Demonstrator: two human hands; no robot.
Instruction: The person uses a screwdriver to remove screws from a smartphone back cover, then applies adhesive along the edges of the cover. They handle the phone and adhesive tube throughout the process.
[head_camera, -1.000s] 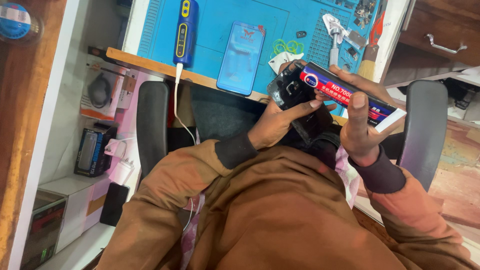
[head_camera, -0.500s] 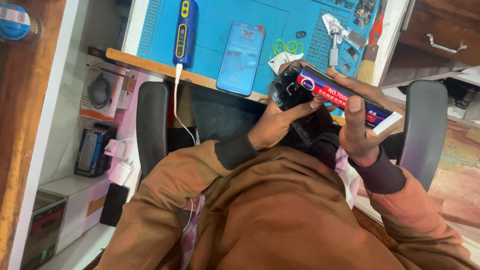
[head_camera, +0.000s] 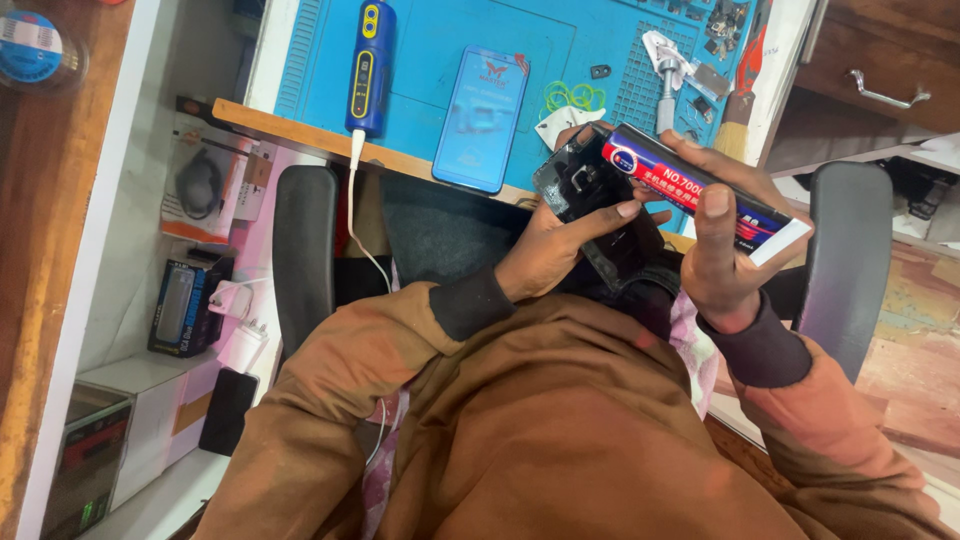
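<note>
My left hand (head_camera: 560, 245) grips a black phone frame (head_camera: 575, 185) over my lap, with the index finger stretched across it. My right hand (head_camera: 725, 240) holds a long glue tube (head_camera: 690, 190) with a red, blue and white label; its tip rests against the top edge of the phone frame. Both hands sit just in front of the desk edge. A blue smartphone (head_camera: 483, 118) lies flat on the blue work mat (head_camera: 440, 50) beyond my left hand.
A blue and yellow electric screwdriver (head_camera: 370, 65) with a white cable lies on the mat. Small tools, green rings (head_camera: 572, 97) and a brush (head_camera: 740, 95) lie at the right. Black chair armrests (head_camera: 305, 255) flank me. Boxes (head_camera: 185, 305) sit on the left shelf.
The glue tube tip and both hands have shifted slightly toward the desk. My left index finger now lies further across the phone frame.
</note>
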